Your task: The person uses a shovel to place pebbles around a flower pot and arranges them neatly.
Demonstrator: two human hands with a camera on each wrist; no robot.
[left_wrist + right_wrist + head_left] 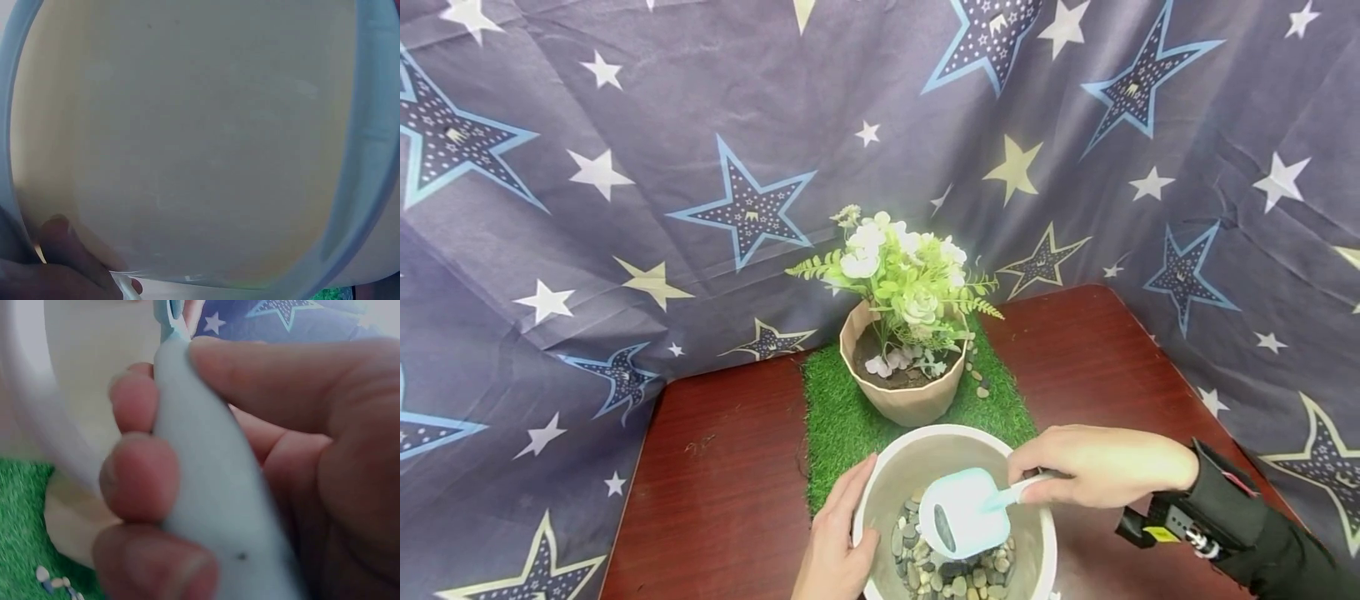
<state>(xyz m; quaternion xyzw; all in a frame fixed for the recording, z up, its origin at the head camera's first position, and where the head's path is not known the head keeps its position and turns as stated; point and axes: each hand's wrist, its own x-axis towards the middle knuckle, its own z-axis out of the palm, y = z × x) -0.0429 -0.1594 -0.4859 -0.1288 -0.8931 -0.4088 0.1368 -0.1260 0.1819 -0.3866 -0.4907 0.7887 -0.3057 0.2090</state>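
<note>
A large white bucket (887, 467) stands at the front of the table with several pebbles (958, 587) in its bottom. My left hand (837, 537) holds its left rim, thumb inside and fingers along the outside. The left wrist view looks into the bucket, with the thumb (69, 253) by the rim at lower left. My right hand (1082, 467) grips the pale handle (200, 456) of a light blue shovel (977, 525). Its blade hangs inside the bucket over the pebbles, and a dark oval shows on it.
Behind the bucket, a beige flowerpot (910, 404) holds soil and white-flowered greenery (902, 275). It stands on a strip of artificial grass (835, 433), with a few pebbles (982, 388) beside it. A starry cloth (850, 100) hangs around the reddish-brown table (722, 483).
</note>
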